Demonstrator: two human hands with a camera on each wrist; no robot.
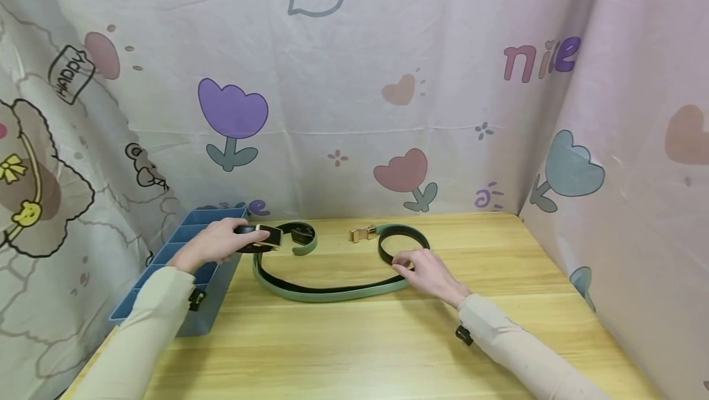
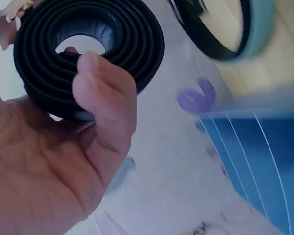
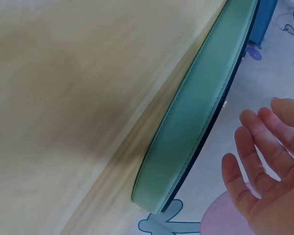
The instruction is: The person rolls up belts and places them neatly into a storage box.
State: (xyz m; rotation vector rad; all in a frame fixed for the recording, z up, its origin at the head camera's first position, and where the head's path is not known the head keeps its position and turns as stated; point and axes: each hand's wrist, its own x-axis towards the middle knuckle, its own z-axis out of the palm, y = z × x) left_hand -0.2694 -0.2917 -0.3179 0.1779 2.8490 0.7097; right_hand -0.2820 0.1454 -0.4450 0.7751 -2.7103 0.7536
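My left hand (image 1: 218,241) grips a tightly rolled black belt (image 2: 139,41), thumb and fingers around the coil. A gold buckle (image 1: 271,237) sits on the roll's side. A pale green belt (image 1: 332,294) with black lining lies on edge across the table, its left end curled and its right part looped. Its gold buckle (image 1: 362,234) lies near the back. By the right loop hovers my right hand (image 1: 428,274), its fingers loosely bent and holding nothing. In the right wrist view, a gap shows between those fingers and the stitched green strap (image 3: 201,107).
A blue organizer box (image 1: 218,304) with several compartments stands at the table's left, under my left forearm. The light wood table (image 1: 354,351) ends at the back against a printed curtain (image 1: 332,80), which also hangs along both sides.
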